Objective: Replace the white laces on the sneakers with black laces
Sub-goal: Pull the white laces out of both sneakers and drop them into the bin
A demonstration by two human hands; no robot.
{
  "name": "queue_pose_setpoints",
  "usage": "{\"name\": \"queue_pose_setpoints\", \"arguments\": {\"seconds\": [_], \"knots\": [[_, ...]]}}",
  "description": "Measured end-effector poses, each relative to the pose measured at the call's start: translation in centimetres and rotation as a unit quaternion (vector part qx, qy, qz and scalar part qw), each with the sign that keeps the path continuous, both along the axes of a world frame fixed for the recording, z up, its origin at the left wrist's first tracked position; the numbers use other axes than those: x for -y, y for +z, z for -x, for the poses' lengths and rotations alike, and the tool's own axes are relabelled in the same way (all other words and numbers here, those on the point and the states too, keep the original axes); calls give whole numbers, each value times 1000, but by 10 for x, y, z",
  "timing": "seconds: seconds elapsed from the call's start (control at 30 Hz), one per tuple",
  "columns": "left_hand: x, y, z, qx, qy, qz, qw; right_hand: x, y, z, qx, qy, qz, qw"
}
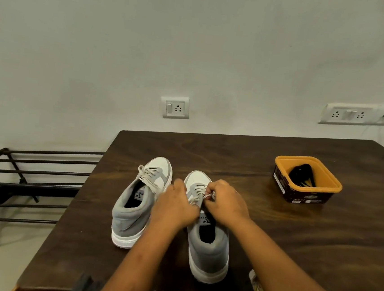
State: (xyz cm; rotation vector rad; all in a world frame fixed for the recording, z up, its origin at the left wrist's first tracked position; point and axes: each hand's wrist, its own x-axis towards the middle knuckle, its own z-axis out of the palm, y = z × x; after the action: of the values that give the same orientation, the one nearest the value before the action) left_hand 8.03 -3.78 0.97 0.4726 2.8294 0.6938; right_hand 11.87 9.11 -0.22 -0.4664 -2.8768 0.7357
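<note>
The grey-and-white canvas sneaker [209,248] in the lower centre of the frame is the one being worked on. It stands heel toward the camera on the dark wooden table [271,235], and its white lace [197,194] is still threaded through the eyelets. The right hand [225,202] pinches a loose end of that lace between thumb and fingertips, just above the tongue. The left hand [174,204] lies curled over the lacing beside it; its fingers are hidden, so I cannot tell whether they grip anything.

Just left of it stands the matching second grey-and-white sneaker [133,210], untouched and still fully laced in white. The black laces [299,173] lie coiled in an orange-rimmed brown plastic tub [322,193] at the right of the frame, well apart from both shoes.

This looks like the opening step, undoing the first white lace. Next it likely needs loosening, then drawing out eyelet by eyelet with the shoe held steady.
</note>
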Motion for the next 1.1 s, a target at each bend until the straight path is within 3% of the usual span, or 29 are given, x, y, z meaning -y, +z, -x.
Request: {"name": "queue_pose_setpoints", "arguments": {"seconds": [0.1,0.2,0.27,0.4,0.47,0.7,0.77,0.8,0.9,0.93,1.03,1.1], "knots": [[-4,-3,-4,73,-70,-12,995,-6,-2,3,-24,-33,52,998],[-5,-7,-4,22,-51,-25,998,-13,-4,7,-65,-94,182,977],[-7,-7,-5,-12,-49,-21,999,-14,-3,6,-83,-146,341,925],[-15,-8,-5,-60,-28,-21,998,-24,7,-1,-57,-217,606,763],[-16,-9,-3,-71,-20,-21,997,-32,8,-3,-68,-221,665,710],[-15,-13,1,-85,-18,-49,995,-56,12,-7,-141,-208,749,612],[-13,-14,2,-88,-26,-53,994,-59,12,-8,-131,-217,722,644],[-12,-14,2,-97,-33,-51,993,-58,9,-8,-113,-224,693,676],[-14,-16,3,-126,-63,-32,989,-53,-1,-6,-37,-222,480,848],[-15,-17,3,-133,-73,-18,988,-51,-3,-4,-15,-209,407,889],[-19,-22,3,-155,-95,20,983,-46,-4,2,-13,-171,254,952],[-22,-24,3,-166,-101,31,981,-41,1,3,-26,-122,241,962]]}}
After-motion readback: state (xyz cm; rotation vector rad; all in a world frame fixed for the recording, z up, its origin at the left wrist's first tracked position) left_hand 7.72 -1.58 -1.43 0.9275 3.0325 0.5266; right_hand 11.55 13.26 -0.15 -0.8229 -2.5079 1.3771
